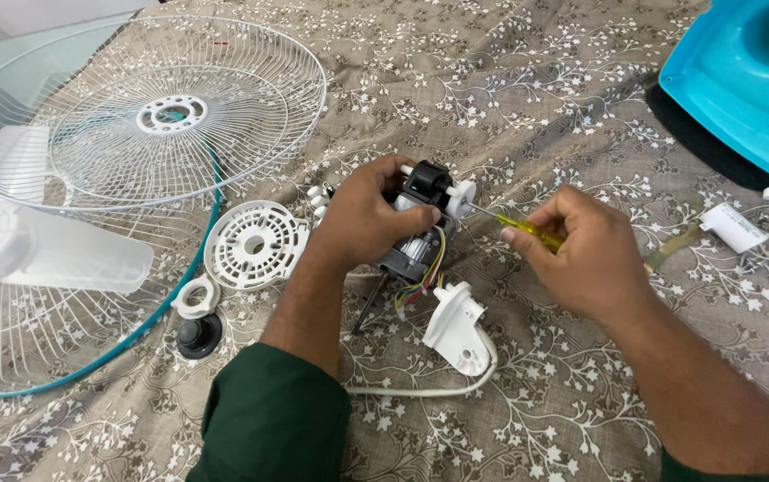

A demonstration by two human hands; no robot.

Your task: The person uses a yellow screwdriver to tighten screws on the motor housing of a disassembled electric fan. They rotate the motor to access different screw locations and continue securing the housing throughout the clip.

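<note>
My left hand [362,217] grips a small fan motor [422,228] with a black top and coloured wires, holding it on the patterned cloth. My right hand [585,254] holds a yellow-handled screwdriver [527,229]; its metal tip rests against the white fitting on the motor's right side. A white plastic bracket [456,326] lies just below the motor, joined to a white cord [420,388] that curls toward me.
A white wire fan guard [242,89] lies at the left over clear fan blades [54,254] and a second guard with a teal rim [90,357]. A round white vented cover [255,245] and black knob [199,336] sit near my left arm. A blue fan base [742,80] stands at right.
</note>
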